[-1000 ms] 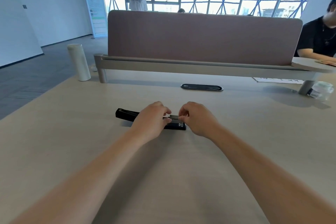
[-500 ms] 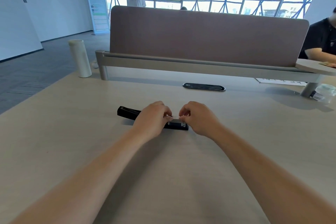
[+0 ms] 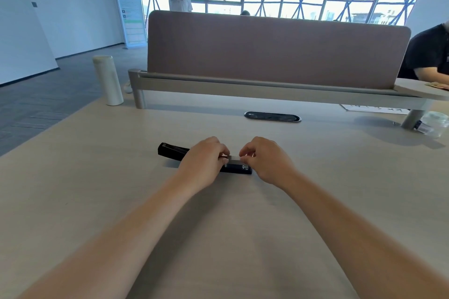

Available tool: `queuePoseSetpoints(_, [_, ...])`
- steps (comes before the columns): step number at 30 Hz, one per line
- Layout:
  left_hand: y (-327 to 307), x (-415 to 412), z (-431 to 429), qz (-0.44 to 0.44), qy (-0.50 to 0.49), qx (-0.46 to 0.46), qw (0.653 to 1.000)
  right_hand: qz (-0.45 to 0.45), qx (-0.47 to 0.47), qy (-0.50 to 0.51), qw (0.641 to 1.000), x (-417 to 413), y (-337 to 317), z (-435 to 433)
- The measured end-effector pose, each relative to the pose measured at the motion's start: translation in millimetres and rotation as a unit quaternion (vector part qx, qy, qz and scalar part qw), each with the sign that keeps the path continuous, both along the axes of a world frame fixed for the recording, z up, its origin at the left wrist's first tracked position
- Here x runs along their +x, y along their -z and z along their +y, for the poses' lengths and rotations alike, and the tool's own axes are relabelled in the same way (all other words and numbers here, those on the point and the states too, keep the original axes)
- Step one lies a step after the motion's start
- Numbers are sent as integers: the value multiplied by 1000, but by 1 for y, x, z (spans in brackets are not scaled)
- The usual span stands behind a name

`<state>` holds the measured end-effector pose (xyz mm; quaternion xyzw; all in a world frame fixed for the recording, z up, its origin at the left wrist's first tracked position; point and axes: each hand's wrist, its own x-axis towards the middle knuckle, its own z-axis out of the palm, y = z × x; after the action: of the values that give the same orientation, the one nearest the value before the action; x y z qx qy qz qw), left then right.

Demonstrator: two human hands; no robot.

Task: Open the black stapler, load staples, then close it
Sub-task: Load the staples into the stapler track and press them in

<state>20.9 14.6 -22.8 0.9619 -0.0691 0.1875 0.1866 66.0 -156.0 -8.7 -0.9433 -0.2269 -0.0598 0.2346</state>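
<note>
Lying flat on the pale wood-grain table (image 3: 97,189), the long black stapler (image 3: 173,152) is stretching from left to right in front of the person, its left end free and its middle hidden under the left hand (image 3: 202,165). That hand is resting over the stapler body with its fingers curled down together; their tips are meeting a short silvery strip of staples (image 3: 234,158) at the strip's left end. The right hand (image 3: 266,161) is sitting just beside it, fingers bent inward and pinched on the right end of the same strip. The strip is lying along the top of the stapler's right portion; whether it is seated in the channel or only held above it cannot be told. A small metal fitting is showing on the stapler's right end, just below the strip.

Both bare forearms are reaching in from the near edge. Well behind the hands, a dark oval cable port (image 3: 272,117) is sitting in the tabletop. A cream cylindrical flask (image 3: 107,80) is standing upright at the far left, beside the brown fabric desk divider (image 3: 277,48). A clear plastic container (image 3: 433,124) is sitting at the far right.
</note>
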Motion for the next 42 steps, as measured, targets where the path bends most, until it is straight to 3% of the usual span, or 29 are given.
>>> queuePoseSetpoints(10, [-3,0,-6,8,-7,-20,1000,29,38,5,999,-4,-2,4])
queuePoseSetpoints(27, [-5,-1,-2,27,-48,5,998,39,-1,26,999,1,-5,6])
queuePoseSetpoints(42, [-1,-1,-9,43,-78,-77,993,95,66,51,992,-7,-4,11])
